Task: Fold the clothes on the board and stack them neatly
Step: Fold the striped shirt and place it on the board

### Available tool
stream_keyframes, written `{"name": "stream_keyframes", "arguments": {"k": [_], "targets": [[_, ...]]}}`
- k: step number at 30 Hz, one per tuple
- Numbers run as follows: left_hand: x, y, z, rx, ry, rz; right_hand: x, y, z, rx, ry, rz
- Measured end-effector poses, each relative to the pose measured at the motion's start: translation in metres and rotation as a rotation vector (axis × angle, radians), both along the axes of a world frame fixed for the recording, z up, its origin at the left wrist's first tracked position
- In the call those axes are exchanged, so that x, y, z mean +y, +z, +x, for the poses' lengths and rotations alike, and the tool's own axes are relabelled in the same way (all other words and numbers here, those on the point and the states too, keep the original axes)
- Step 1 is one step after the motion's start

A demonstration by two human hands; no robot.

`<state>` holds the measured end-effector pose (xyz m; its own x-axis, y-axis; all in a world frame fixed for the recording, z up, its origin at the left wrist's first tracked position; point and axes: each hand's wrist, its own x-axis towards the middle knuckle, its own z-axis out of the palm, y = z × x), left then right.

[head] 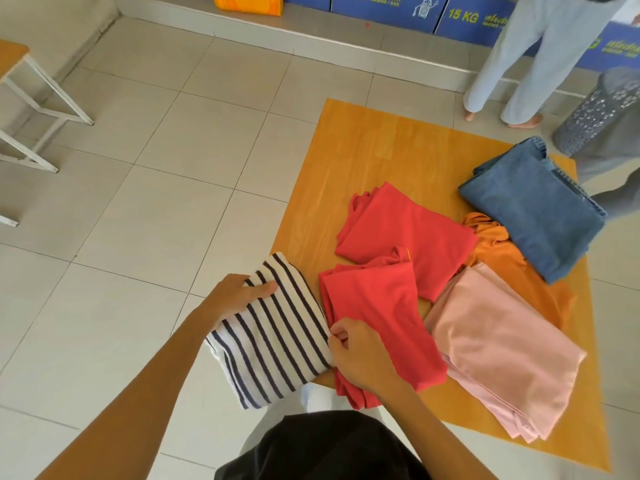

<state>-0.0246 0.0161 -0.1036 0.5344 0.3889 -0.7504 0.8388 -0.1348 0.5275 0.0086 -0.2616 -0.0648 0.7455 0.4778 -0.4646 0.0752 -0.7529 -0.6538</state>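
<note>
Pale floor tiles (156, 168) carry an orange wooden board (363, 150). At its near-left corner I see a folded white top with navy stripes (277, 341), overhanging the edge. The left hand (239, 296) grips its far-left side, thumb on top. The right hand (356, 355) pinches its right edge, beside a folded red shirt (377, 317). Folded blue jeans (533, 209) lie at the right edge.

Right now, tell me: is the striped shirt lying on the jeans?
No: the striped shirt is at the board's near left edge, apart from the folded jeans at the far right.
</note>
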Motion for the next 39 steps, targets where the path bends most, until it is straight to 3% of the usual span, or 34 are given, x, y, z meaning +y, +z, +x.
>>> {"name": "stream_keyframes", "arguments": {"k": [5, 9, 19, 23, 27, 32, 39], "targets": [[0.010, -0.002, -0.030, -0.166, 0.382, -0.227, 0.008, -0.004, 0.006, 0.085, -0.176, 0.061], [0.000, 0.000, -0.038, -0.232, 0.489, -0.311, 0.016, -0.014, 0.014, 0.274, -0.256, 0.020], [-0.002, 0.018, -0.030, -0.209, 0.273, -0.240, 0.041, -0.026, 0.017, 0.449, -0.451, 0.179], [0.001, 0.017, -0.031, -0.147, 0.162, -0.123, 0.056, -0.017, 0.001, 0.461, -0.383, 0.214], [0.003, 0.015, -0.035, -0.083, 0.139, -0.064, 0.064, -0.018, -0.017, 0.352, -0.307, 0.213], [0.011, 0.017, -0.035, -0.082, 0.127, -0.091, 0.060, -0.019, -0.006, 0.372, -0.375, 0.320], [0.015, 0.026, 0.008, -0.221, 0.153, -0.216, 0.056, 0.000, 0.058, 0.320, -0.640, 0.457]]}}
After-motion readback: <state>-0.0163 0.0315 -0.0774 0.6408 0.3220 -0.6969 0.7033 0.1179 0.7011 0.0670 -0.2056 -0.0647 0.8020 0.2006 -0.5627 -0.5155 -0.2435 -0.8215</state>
